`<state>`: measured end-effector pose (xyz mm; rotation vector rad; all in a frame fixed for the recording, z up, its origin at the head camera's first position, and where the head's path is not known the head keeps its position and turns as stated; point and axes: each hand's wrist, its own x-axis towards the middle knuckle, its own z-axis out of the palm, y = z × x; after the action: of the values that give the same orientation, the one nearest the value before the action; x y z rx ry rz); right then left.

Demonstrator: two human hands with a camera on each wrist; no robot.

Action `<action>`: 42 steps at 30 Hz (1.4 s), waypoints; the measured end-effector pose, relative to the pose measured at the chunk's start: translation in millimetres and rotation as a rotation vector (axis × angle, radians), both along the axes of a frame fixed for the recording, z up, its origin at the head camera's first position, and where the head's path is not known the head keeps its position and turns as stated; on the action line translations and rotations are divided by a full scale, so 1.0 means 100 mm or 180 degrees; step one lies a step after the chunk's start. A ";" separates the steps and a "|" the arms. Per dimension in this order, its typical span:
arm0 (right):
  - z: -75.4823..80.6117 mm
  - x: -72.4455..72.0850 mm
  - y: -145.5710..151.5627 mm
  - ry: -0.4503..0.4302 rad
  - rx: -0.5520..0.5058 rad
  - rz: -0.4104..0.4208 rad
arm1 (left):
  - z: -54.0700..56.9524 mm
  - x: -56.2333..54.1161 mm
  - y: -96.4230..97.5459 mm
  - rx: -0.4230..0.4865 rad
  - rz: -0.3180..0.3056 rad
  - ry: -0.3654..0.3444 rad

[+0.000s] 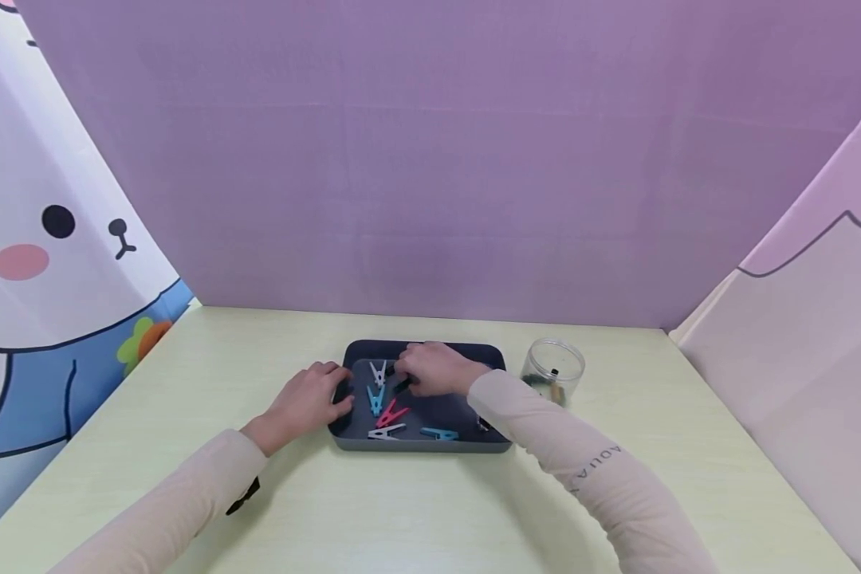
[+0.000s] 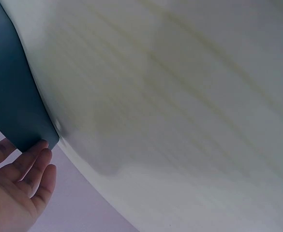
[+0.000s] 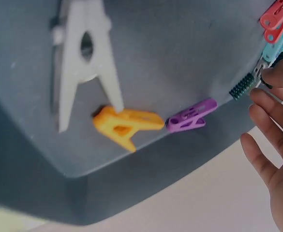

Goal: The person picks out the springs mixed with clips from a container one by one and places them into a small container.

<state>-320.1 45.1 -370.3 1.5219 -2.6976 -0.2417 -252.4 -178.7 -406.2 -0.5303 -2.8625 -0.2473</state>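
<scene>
A dark grey tray [image 1: 430, 446] lies on the table with several plastic clothespins in it. My left hand [image 1: 312, 401] holds its left rim, and in the left wrist view the fingertips [image 2: 43, 145] bend around the wall near a corner. Over the tray's far part, my right hand [image 1: 438, 367] pinches a clip with dark ribbed grips [image 3: 241, 87] and a metal middle, partly covered by the fingers. Beside that clip lie a light blue clothespin [image 3: 276, 46] and a red clothespin [image 3: 279, 17]. A purple clothespin [image 3: 192, 116], an orange clothespin [image 3: 126, 123] and a white clothespin [image 3: 87, 63] lie farther along.
Right of the tray stands a clear round jar [image 1: 553, 371] with a few small dark and tan pieces inside. The pale table [image 1: 373, 518] meets a purple backdrop [image 1: 430, 175] behind the tray. Printed cloth panels [image 1: 64, 343] flank both sides.
</scene>
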 end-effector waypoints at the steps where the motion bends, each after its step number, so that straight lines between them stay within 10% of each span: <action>1: 0.02 0.01 0.03 -0.0015 -0.0015 -0.0008 | 0.00 0.00 0.00 0.0003 -0.0005 0.0006; 42: 0.59 0.01 1.33 0.0053 -0.0553 -0.0618 | -0.02 -0.01 -0.03 -0.0038 -0.0031 0.0024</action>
<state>-319.0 177.8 -311.7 1.2094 -2.7700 -0.0231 -253.4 -181.8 -408.5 -0.5465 -2.8565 -0.2295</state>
